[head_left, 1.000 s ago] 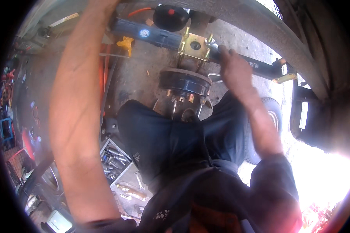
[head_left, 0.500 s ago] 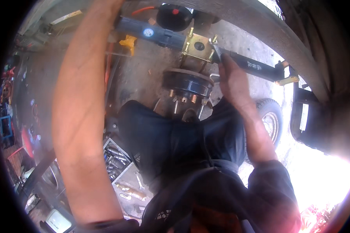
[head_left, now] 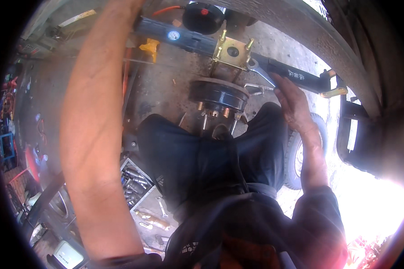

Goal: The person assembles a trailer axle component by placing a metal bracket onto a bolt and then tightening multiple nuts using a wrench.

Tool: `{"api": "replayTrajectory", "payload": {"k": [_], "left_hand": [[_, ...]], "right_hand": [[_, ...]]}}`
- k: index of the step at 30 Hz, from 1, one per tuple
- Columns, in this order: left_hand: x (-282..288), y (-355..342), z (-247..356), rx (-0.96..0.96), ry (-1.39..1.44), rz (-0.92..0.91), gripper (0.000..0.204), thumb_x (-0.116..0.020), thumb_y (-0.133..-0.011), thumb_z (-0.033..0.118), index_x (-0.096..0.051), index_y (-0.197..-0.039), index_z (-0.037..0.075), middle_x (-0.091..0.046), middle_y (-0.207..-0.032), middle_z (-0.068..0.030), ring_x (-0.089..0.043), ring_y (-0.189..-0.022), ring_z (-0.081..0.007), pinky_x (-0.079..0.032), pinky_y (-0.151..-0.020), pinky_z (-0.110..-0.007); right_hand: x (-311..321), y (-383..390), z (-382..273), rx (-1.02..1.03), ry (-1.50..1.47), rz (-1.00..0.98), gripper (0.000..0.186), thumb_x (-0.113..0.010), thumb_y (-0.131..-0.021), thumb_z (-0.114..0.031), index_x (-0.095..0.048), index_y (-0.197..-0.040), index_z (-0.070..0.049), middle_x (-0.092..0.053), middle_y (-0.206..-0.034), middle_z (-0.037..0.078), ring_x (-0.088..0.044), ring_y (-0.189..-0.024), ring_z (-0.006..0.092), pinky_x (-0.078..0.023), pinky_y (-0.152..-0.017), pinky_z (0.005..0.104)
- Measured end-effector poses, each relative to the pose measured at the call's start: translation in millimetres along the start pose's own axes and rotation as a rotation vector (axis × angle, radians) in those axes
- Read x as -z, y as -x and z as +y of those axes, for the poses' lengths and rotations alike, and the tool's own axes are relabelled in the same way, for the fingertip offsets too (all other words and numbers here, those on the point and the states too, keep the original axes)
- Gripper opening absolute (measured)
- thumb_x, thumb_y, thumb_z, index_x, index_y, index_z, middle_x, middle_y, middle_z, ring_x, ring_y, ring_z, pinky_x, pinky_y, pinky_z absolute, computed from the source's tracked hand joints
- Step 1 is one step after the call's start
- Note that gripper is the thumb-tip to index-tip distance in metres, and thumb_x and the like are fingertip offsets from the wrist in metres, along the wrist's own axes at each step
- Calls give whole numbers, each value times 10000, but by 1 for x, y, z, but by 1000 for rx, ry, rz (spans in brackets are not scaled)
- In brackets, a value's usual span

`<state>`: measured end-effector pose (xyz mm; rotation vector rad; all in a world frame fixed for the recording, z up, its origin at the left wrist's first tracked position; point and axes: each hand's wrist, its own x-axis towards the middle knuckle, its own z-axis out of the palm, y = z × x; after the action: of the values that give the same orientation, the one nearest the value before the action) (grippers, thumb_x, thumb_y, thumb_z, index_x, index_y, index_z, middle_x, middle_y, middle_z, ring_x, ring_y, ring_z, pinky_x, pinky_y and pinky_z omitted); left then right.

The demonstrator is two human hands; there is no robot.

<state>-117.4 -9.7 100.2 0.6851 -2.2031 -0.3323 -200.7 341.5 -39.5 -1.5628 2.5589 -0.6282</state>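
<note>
My right hand (head_left: 296, 103) is closed on a wrench (head_left: 265, 75), which slants up and left from the fingers. The wrench's head lies beside the lower right corner of a gold-coloured metal plate (head_left: 233, 50); I cannot tell whether it touches a bolt there. Threaded bolts with nuts (head_left: 249, 43) stand up at the plate's corners. The plate sits across a long dark beam (head_left: 184, 39). My left forearm (head_left: 94, 130) runs up the left side and past the top edge, so the left hand is out of view.
Below the plate is a black brake drum (head_left: 217, 95) with studs, between my knees. A wheel (head_left: 296, 157) stands at right. A tray of sockets (head_left: 137, 184) and a small wrench (head_left: 161, 207) lie at lower left. A heavy frame rail (head_left: 318, 38) crosses the upper right.
My right hand has moved right and slightly down with the wrench. The wrench head has come away from the bolt at the plate's upper right corner. My left forearm has barely moved.
</note>
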Motion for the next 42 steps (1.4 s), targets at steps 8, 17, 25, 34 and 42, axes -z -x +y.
{"api": "replayTrajectory", "payload": {"k": [8, 17, 25, 34, 42], "left_hand": [[-3, -3, -2, -18, 25, 23, 373, -565, -881, 348, -712, -935, 10, -692, -872, -244, -674, -844, -389, -506, -769, -464], [-4, -1, -6, 31, 39, 8, 411, -554, -886, 398, -715, -918, 22, -690, -853, -234, -672, -822, -371, -501, -755, -453], [-7, 2, 10, 22, 69, 87, 417, -555, -884, 410, -729, -971, 42, -710, -901, -213, -680, -869, -360, -503, -796, -442], [5, 54, -39, -376, -270, 351, 350, -672, -885, 251, -634, -1136, 10, -646, -1038, -183, -595, -906, -348, -465, -873, -409], [-17, 223, 23, 447, 513, -548, 303, -654, -903, 177, -633, -1149, 2, -693, -944, -107, -616, -847, -134, -492, -766, -294]], "right_hand": [[24, -31, 0, 78, 301, -187, 408, -543, -944, -126, -534, -1352, -118, -622, -1171, 196, -601, -1057, 406, -486, -879, 487], [-10, -21, -26, -91, 28, -157, 366, -538, -954, -161, -528, -1294, -28, -651, -985, 211, -640, -922, 386, -502, -798, 447], [-134, -22, -112, -652, -2007, 553, 213, -551, -981, -329, -519, -1029, -124, -476, -709, -12, -428, -515, 85, -363, -417, 227], [-73, -70, -127, -806, -1660, 122, 241, -477, -1009, -252, -566, -973, -31, -629, -746, 82, -618, -577, 175, -455, -458, 301], [-58, -59, -94, -657, -1437, -137, 419, -525, -986, -326, -637, -948, 76, -690, -763, 173, -666, -567, 204, -481, -416, 291]]}}
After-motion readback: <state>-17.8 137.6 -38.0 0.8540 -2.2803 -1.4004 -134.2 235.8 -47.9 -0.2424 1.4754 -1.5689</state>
